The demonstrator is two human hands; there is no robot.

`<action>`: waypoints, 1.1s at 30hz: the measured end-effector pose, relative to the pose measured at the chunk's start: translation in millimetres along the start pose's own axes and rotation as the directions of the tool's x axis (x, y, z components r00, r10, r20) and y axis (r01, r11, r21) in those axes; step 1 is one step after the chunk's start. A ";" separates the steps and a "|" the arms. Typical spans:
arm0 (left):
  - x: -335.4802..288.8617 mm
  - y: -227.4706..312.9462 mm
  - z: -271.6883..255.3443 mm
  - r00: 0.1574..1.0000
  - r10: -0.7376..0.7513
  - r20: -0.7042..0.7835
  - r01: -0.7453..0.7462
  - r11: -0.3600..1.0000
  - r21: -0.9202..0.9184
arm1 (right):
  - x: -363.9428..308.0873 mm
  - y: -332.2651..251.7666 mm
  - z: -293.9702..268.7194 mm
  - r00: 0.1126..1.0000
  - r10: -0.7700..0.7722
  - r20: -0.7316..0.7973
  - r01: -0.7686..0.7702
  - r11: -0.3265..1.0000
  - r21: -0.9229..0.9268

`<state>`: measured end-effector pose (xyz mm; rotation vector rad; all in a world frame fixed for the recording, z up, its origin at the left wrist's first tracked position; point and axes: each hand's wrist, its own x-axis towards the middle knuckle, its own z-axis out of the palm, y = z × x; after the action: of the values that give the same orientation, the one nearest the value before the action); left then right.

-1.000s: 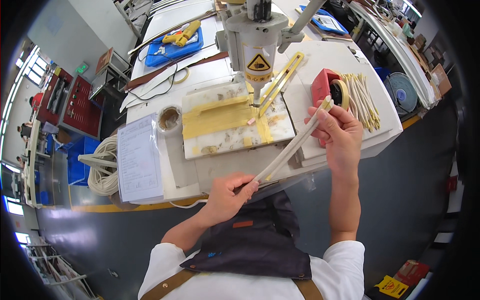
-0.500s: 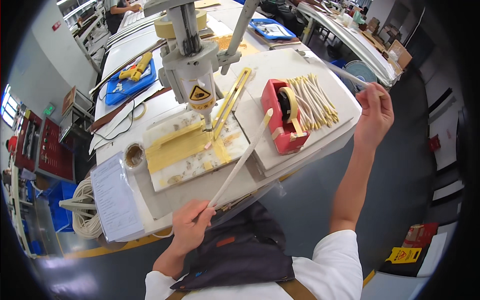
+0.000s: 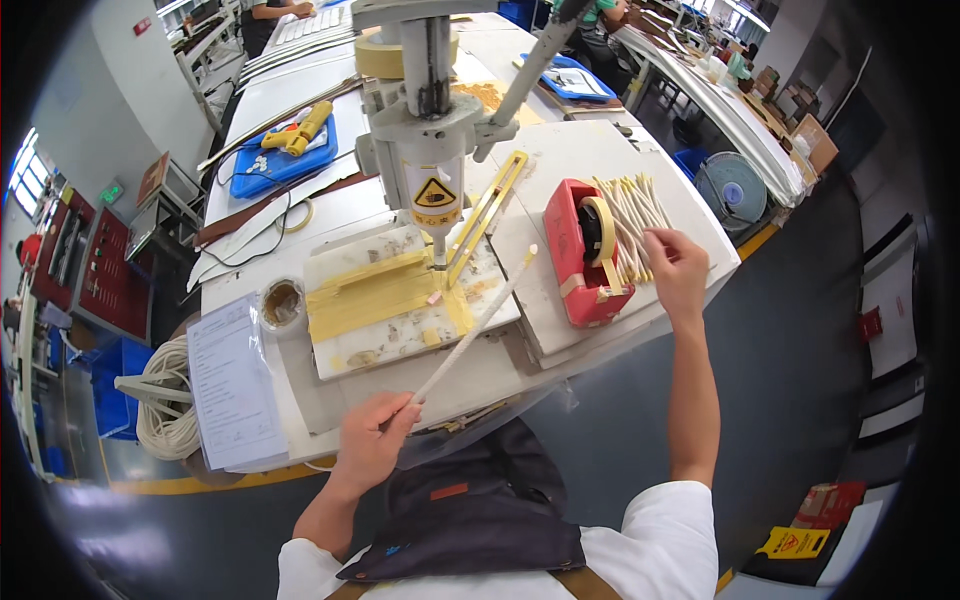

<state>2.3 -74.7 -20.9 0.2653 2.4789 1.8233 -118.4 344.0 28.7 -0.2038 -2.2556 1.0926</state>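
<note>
Presently, the left hand (image 3: 372,440) is gripping a slender, whitish, yellow-tipped cord (image 3: 470,333) left of a red, boxy tape dispenser (image 3: 570,250); the right hand (image 3: 682,275), fingers bent, contents unclear, is hovering rightward of it. Gripping low is probably keeping the tip accessible.

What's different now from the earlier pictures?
The right hand let go of the far end of the white cord, swung out to the right, and is now beside the pile of cords; I can't tell if it holds anything. The left hand still grips the cord, and the red tape dispenser stays put.
</note>
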 end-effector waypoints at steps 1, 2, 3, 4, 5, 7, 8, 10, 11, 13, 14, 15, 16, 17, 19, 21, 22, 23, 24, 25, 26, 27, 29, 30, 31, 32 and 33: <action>0.1 0.6 0.5 1.000 -0.025 -0.003 0.025 0.999 -0.042 | 0.1 -11.1 -2.1 0.981 0.069 0.181 -0.057 0.996 -0.070; -0.1 1.6 0.7 1.000 -0.019 0.007 0.020 0.999 -0.039 | -0.1 -23.8 -2.0 0.949 0.153 0.276 -0.134 0.987 -0.088; 1.4 1.8 1.5 1.000 -0.006 0.018 0.007 0.999 -0.041 | 1.1 -37.5 -2.8 0.904 0.231 0.360 -0.203 0.972 -0.114; 2.3 1.9 2.3 1.000 0.006 0.028 -0.005 0.999 -0.043 | 1.0 -43.8 -3.5 0.845 0.306 0.439 -0.270 0.952 -0.145; 1.7 2.5 3.9 0.999 -0.010 0.040 0.013 0.997 -0.076 | -0.3 -43.1 -4.6 0.818 0.350 0.456 -0.307 0.937 -0.168; -1.3 4.3 9.1 0.997 -0.046 0.059 0.054 0.988 -0.147 | -1.6 -42.6 -9.7 0.774 0.379 0.507 -0.337 0.925 -0.177; -0.7 5.1 10.7 0.995 -0.063 0.072 0.074 0.985 -0.155 | -2.4 -42.4 -12.2 0.750 0.392 0.532 -0.351 0.918 -0.182; -1.8 6.8 12.4 0.990 -0.104 0.091 0.118 0.979 -0.165 | -3.2 -43.8 -16.0 0.719 0.443 0.536 -0.418 0.891 -0.175; -1.6 7.2 13.4 0.989 -0.104 0.103 0.120 0.980 -0.161 | -4.0 -43.5 -17.8 0.702 0.467 0.538 -0.451 0.876 -0.172; -0.4 8.3 15.2 0.987 -0.099 0.125 0.118 0.981 -0.155 | -6.1 -36.9 -19.4 0.677 0.464 0.572 -0.530 0.846 -0.058; -0.6 8.0 17.4 0.987 -0.096 0.127 0.116 0.980 -0.160 | -7.2 -34.7 -20.1 0.665 0.459 0.588 -0.567 0.824 -0.002; -0.2 6.8 19.8 0.988 -0.094 0.126 0.114 0.980 -0.165 | -9.3 -39.6 -20.0 0.652 0.476 0.590 -0.627 0.776 0.066; 0.3 6.3 21.4 0.988 -0.091 0.124 0.111 0.979 -0.170 | -14.2 -48.8 -20.6 0.637 0.491 0.594 -0.680 0.721 0.134; 0.7 6.4 21.8 0.987 -0.091 0.132 0.112 0.980 -0.164 | -19.3 -53.5 -21.1 0.621 0.504 0.600 -0.726 0.658 0.199; 1.9 7.2 23.7 0.985 -0.090 0.149 0.113 0.981 -0.158 | -28.3 -38.3 -26.2 0.654 0.473 0.590 -0.728 0.604 0.324; 4.2 6.5 27.5 0.986 -0.058 0.154 0.085 0.981 -0.176 | -41.8 -32.9 -26.7 0.712 0.439 0.548 -0.692 0.574 0.438; 5.5 5.5 28.9 0.987 -0.042 0.156 0.071 0.980 -0.186 | -52.4 -34.9 -24.1 0.752 0.423 0.506 -0.654 0.577 0.490; 7.0 4.7 29.6 0.985 -0.061 0.161 0.093 0.976 -0.195 | -61.2 -36.2 -21.9 0.789 0.406 0.461 -0.613 0.578 0.539; 7.5 4.1 30.2 0.982 -0.083 0.171 0.117 0.972 -0.201 | -69.5 -33.3 -19.8 0.812 0.387 0.436 -0.582 0.591 0.559; 8.3 3.7 30.8 0.978 -0.105 0.180 0.142 0.968 -0.208 | -77.0 -28.1 -16.6 0.834 0.368 0.410 -0.550 0.603 0.578; 9.7 3.7 31.0 0.976 -0.115 0.186 0.154 0.966 -0.206 | -83.1 -25.3 -14.4 0.855 0.348 0.384 -0.517 0.614 0.596; 11.6 3.9 30.8 0.973 -0.126 0.193 0.165 0.965 -0.203 | -88.3 -25.5 -13.3 0.853 0.377 0.360 -0.522 0.619 0.587; 16.3 4.7 30.8 0.968 -0.142 0.206 0.185 0.961 -0.205 | -95.5 -18.8 -10.1 0.871 0.365 0.329 -0.489 0.709 0.508; 16.8 5.0 31.6 0.965 -0.154 0.212 0.199 0.957 -0.212 | -98.5 -14.1 -8.1 0.883 0.355 0.308 -0.467 0.744 0.478; 17.8 5.5 32.3 0.962 -0.166 0.218 0.214 0.952 -0.219 | -101.0 -9.4 -5.1 0.894 0.343 0.287 -0.442 0.777 0.447; 19.5 6.2 33.0 0.964 -0.164 0.211 0.212 0.950 -0.229 | -101.7 -4.9 -1.1 0.910 0.324 0.259 -0.410 0.804 0.432; 18.7 6.3 34.2 0.965 -0.170 0.199 0.217 0.946 -0.241 | -102.8 -2.2 2.1 0.922 0.304 0.242 -0.381 0.829 0.410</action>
<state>-10.5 -37.6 -24.2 0.1535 2.0405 1.9227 -37.3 301.5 -18.1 -0.3450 -2.0760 1.8582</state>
